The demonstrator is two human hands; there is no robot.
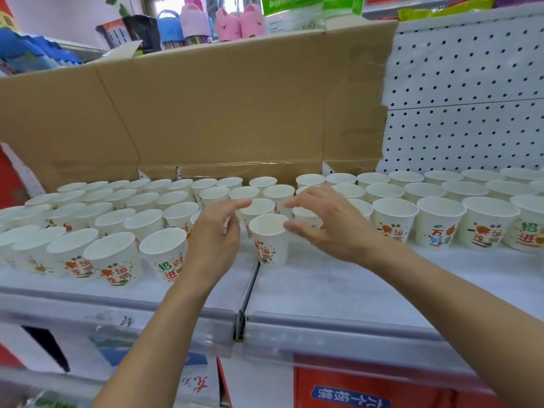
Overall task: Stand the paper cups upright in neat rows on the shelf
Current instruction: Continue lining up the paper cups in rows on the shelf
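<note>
White shelf [323, 290] boarding is seen beneath both hands, and one front cup [269, 240] is stood upright on it, open mouth up, at the seam [248, 290] between two shelf panels. Nothing is gripped by either hand. The left hand [216, 234] is held just left of the front cup with its fingers loosely extended toward the rim. The right hand [332, 228] is held just right of it, fingers spread and relaxed; its thumb lies at the cup's rim, though contact cannot be confirmed. Behind the front cup, more upright cups are partly hidden by the fingers. To the left of the front cup, the left rows [114, 257] of printed paper cups are stood upright, packed close together. To its right, the right rows [438, 222] are stood with slightly wider gaps. Behind all the cups, a flattened cardboard sheet [220, 113] is propped against the back of the shelf, and white pegboard [471, 98] is exposed further right. Above the cardboard, pink slippers [240, 23] and other goods are visible. Below the front cup, a clear price rail [323, 337] is fitted along the shelf edge.
</note>
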